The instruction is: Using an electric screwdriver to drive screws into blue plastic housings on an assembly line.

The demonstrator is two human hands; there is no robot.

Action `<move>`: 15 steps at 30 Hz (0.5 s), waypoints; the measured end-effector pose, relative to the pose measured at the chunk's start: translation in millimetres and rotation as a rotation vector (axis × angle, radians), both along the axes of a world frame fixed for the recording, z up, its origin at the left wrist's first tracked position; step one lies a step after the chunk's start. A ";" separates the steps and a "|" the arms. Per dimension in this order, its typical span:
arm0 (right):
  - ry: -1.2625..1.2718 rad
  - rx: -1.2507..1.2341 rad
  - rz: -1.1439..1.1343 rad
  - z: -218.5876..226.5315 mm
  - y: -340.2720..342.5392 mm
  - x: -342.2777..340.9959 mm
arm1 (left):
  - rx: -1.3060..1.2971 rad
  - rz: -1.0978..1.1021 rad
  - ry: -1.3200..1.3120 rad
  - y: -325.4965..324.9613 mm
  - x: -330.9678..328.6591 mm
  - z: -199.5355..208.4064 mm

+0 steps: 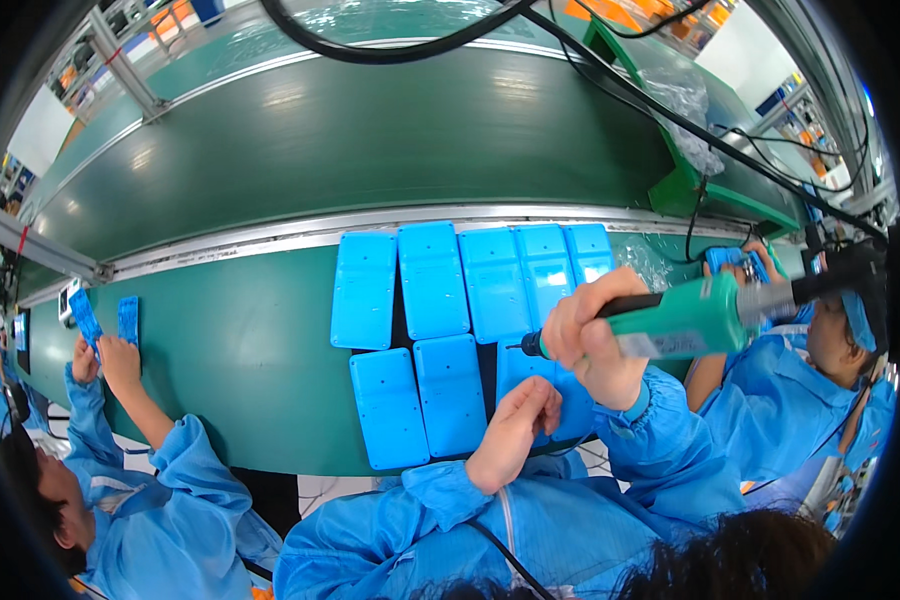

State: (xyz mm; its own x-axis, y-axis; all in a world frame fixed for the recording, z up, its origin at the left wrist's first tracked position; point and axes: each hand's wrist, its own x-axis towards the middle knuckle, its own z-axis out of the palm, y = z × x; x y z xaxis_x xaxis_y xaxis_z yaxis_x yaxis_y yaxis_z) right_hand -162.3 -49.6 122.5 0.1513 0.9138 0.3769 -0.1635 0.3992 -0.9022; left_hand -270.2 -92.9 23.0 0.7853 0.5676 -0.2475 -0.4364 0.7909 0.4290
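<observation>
My right hand (pixel 602 340) is wrapped around a green and black electric screwdriver (pixel 675 320), held nearly level with its dark tip pointing left. The tip is over a blue plastic panel (pixel 518 366) in the lower row; whether it touches cannot be told. Above that panel's near part is my left hand (pixel 515 428), its fingers curled together; anything inside them is hidden. Several similar flat blue panels with small holes lie in two rows: an upper panel (pixel 433 280) and a lower panel (pixel 450 395) are among them. My hands and the tool partly cover the right-hand ones.
A green conveyor belt (pixel 370 140) with a metal rail (pixel 270 238) runs beyond the green worktable (pixel 240 390). Black cables (pixel 630 90) hang overhead. To the left, a co-worker's hands (pixel 120 362) hold blue strips; another co-worker (pixel 780 390) handles a blue part at right.
</observation>
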 end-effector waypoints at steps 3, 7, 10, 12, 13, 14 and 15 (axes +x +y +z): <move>-0.255 0.021 0.120 -4.4 -8.4 12.5 | -0.038 0.056 0.137 6.3 3.6 25.0; -0.204 -0.047 0.142 10.0 -7.8 15.8 | -0.041 0.090 0.187 2.1 6.4 21.5; 0.012 0.053 0.034 22.3 -8.9 17.8 | -0.045 0.171 0.212 -3.0 5.8 18.6; 0.200 0.116 -0.010 27.7 -11.7 22.4 | 0.028 0.129 0.257 -3.4 5.9 21.8; 0.203 0.140 -0.053 30.3 -14.9 27.9 | 0.102 0.087 0.298 -2.7 5.0 24.5; 0.206 0.165 -0.098 32.7 -18.3 33.0 | 0.105 0.085 0.301 -1.1 5.2 27.7; 0.209 0.167 -0.101 34.8 -21.6 37.0 | 0.093 0.068 0.263 1.2 6.2 31.4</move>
